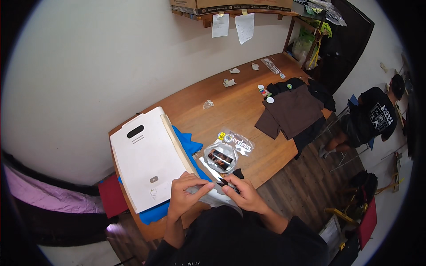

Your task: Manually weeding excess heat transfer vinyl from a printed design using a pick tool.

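Close to my body, both hands pinch a sheet of clear, shiny plastic film (214, 198) with a dark patch near its upper edge. My left hand (188, 191) grips its left side between thumb and forefinger. On the other side my right hand (243, 193) holds it near the dark patch. Just beyond the hands lies a clear film with a dark picture (222, 159) on the table. Behind that sits a clear film with white lettering (239, 142), with a round yellow sticker (221, 136) beside it. A small black piece (238, 173) lies near my right fingers.
A large white press-like machine (146, 162) stands at the left, with blue cloth (186, 141) under it. Brown folded cloth (293, 113) and black garments lie at the right of the wooden table (191, 117). Farther right, a person (372, 114) in black sits facing away.
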`<act>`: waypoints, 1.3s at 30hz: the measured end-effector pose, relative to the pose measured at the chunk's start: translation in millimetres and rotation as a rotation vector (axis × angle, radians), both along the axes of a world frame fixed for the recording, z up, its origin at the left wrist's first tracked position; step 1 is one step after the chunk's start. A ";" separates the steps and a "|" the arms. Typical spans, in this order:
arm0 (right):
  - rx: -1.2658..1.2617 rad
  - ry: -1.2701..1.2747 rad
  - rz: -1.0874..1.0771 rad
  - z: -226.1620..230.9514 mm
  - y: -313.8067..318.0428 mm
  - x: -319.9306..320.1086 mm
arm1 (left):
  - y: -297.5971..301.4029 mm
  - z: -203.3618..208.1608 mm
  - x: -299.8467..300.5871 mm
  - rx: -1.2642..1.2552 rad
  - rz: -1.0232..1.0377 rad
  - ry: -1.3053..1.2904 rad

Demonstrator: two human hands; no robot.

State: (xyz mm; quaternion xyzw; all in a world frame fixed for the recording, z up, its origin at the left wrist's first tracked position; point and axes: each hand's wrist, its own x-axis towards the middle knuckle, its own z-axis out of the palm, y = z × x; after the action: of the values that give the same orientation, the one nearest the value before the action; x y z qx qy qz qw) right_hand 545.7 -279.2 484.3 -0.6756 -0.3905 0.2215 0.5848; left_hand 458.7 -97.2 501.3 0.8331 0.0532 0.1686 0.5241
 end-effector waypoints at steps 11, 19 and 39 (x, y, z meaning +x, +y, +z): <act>0.014 -0.048 -0.031 -3.0 -0.3 -1.9 | -0.1 -0.2 -0.1 -0.091 -0.024 0.070; 0.013 -0.071 -0.045 -8.2 -0.9 -1.7 | -0.5 0.6 -0.4 -0.113 -0.031 0.086; -0.072 -0.027 -0.012 0.2 -3.3 -0.7 | 4.7 -0.8 -2.8 -0.145 -0.046 0.066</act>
State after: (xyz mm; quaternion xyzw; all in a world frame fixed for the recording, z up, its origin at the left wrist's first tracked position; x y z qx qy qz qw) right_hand 545.0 -282.5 484.5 -0.7015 -0.3861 0.2225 0.5562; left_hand 455.9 -92.5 500.5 0.7992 0.0635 0.1245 0.5846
